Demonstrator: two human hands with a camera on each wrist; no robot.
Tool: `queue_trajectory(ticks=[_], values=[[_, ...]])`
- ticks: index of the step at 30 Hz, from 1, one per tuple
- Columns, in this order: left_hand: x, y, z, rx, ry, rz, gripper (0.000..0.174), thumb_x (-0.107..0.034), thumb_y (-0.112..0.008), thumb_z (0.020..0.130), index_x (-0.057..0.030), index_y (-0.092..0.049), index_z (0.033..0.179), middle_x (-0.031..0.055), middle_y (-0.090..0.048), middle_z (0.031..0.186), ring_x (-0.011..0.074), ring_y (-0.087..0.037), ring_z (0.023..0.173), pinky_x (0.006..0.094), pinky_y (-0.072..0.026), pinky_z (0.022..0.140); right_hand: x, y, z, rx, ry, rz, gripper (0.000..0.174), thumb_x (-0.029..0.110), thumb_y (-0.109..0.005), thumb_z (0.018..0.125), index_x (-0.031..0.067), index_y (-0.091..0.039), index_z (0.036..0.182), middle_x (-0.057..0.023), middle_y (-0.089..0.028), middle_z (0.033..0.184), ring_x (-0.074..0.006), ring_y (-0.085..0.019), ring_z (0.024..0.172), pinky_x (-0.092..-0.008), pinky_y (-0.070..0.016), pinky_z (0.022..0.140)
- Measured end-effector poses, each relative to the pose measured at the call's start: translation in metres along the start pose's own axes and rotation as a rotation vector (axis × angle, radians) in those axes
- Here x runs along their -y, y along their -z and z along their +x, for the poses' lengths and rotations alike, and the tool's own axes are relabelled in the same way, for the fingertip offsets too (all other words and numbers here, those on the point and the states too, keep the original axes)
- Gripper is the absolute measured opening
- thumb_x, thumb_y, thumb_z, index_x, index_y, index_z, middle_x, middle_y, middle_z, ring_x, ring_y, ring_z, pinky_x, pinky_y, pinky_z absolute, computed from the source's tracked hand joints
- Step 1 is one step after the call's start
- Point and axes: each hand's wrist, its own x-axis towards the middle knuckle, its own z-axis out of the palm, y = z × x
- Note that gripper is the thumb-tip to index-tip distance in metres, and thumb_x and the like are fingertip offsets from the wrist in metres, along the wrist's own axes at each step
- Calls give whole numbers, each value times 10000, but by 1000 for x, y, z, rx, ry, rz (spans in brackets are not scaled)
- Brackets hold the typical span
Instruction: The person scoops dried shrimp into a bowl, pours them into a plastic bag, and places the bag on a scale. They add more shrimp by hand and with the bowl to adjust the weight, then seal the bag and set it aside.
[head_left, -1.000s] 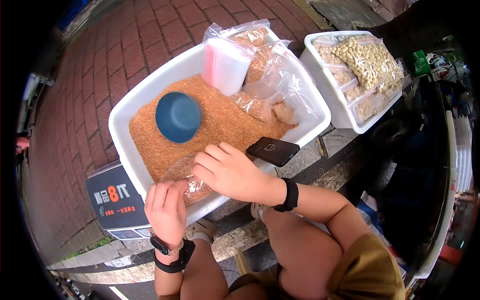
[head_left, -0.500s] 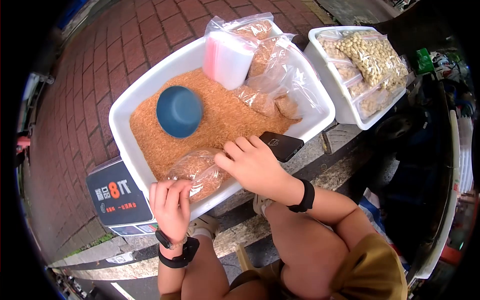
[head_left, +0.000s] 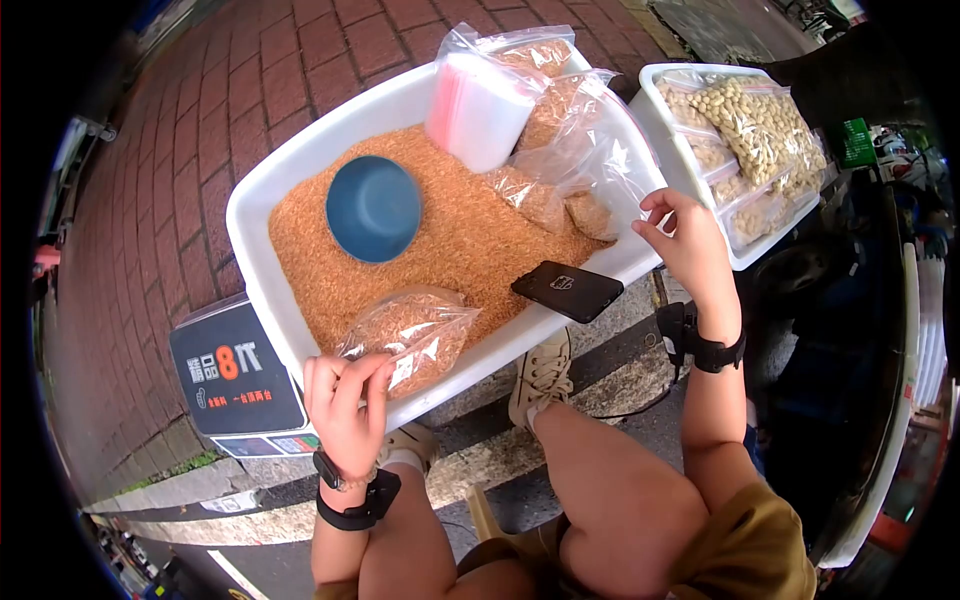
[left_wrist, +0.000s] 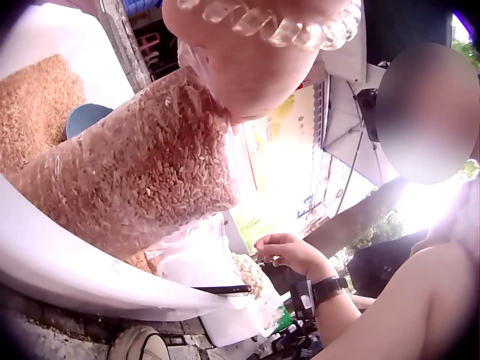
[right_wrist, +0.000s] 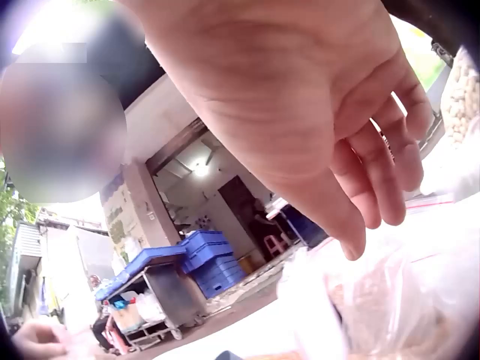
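Observation:
In the head view, a clear bag of reddish-brown grains (head_left: 425, 330) lies at the near edge of a white tub (head_left: 250, 262). My left hand (head_left: 348, 405) pinches its near left edge; the left wrist view has the filled bag (left_wrist: 142, 169) hanging below that hand (left_wrist: 251, 71). Beyond the tub's right rim, my right hand (head_left: 695, 250) is raised with loosely bent fingers, beside a clear plastic bag (head_left: 625, 165) over smaller filled bags (head_left: 530, 198). The right wrist view has this hand (right_wrist: 300, 112) above clear plastic, with nothing visible in its grasp.
Loose grains (head_left: 460, 250) and a blue bowl (head_left: 375, 210) are in the tub, with a stack of flat bags (head_left: 480, 110). A black phone (head_left: 568, 290) lies across the near rim. A scale (head_left: 235, 370) stands left; a peanut bin (head_left: 690, 175) stands right.
My right hand has let go of the filled bag and moved right, past the phone to the tub's right rim. My left hand has kept its pinch on the bag.

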Motion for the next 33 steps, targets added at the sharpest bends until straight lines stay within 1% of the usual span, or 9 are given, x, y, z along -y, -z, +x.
queue_trajectory(ticks=[3,7,14,18,20,24,27,30,33], values=[[-1,3,1,27,2,18,94,-51,-741,785,-51,-675,852,49,-514,742,212,-470,717,320,-385,651,-66,-38,12,-126,-46,-114,313,209,-769,745,65,-666,1003,-101,-663,952,-286,-637,911,-396,-504,750],[0,2,0,23,-8,28,96,-45,-739,785,-53,-673,854,51,-519,748,214,-475,718,319,-390,655,-84,-70,11,-219,-115,-281,350,255,-784,733,91,-683,1026,-95,-637,1040,-288,-602,1016,-422,-482,857],[2,0,-1,19,-1,19,87,-34,-730,798,-43,-670,860,54,-515,759,208,-483,720,309,-404,636,-91,-75,17,-205,-154,-381,249,253,-795,722,125,-704,915,-57,-655,941,-267,-599,956,-398,-432,759],[3,-1,-1,28,8,14,87,-29,-727,801,-34,-668,864,58,-506,763,205,-485,722,302,-410,627,-89,-70,14,-196,-127,-379,191,209,-792,727,109,-678,845,-72,-657,908,-274,-598,926,-410,-447,794],[2,-1,-1,26,15,8,89,-32,-729,801,-35,-668,865,59,-502,766,206,-484,725,303,-409,631,-90,-72,13,-415,36,-162,185,151,-770,750,69,-636,847,-101,-664,882,-305,-616,876,-423,-472,791],[1,0,0,20,4,10,94,-45,-732,801,-36,-670,871,62,-489,773,210,-480,739,308,-407,649,-88,-58,23,-303,-6,59,185,110,-735,793,28,-599,889,-127,-673,888,-353,-619,813,-426,-495,761],[3,-2,-3,19,37,-5,96,-54,-733,800,-37,-669,870,66,-488,778,216,-477,743,312,-400,658,-69,-45,27,-338,2,228,173,96,-703,838,13,-567,906,-119,-662,854,-304,-638,764,-383,-499,717],[1,0,-1,20,43,-24,93,-52,-730,802,-37,-667,870,66,-485,774,218,-477,741,314,-396,657,-46,-16,22,-281,-64,388,131,55,-646,898,9,-526,920,-54,-592,817,-132,-616,816,-283,-474,733],[-2,0,0,15,44,-11,94,-51,-727,803,-36,-663,870,65,-484,772,220,-481,740,318,-398,652,-16,17,11,-350,90,747,104,67,-602,947,17,-512,964,-36,-592,883,-123,-611,831,-263,-474,754]])
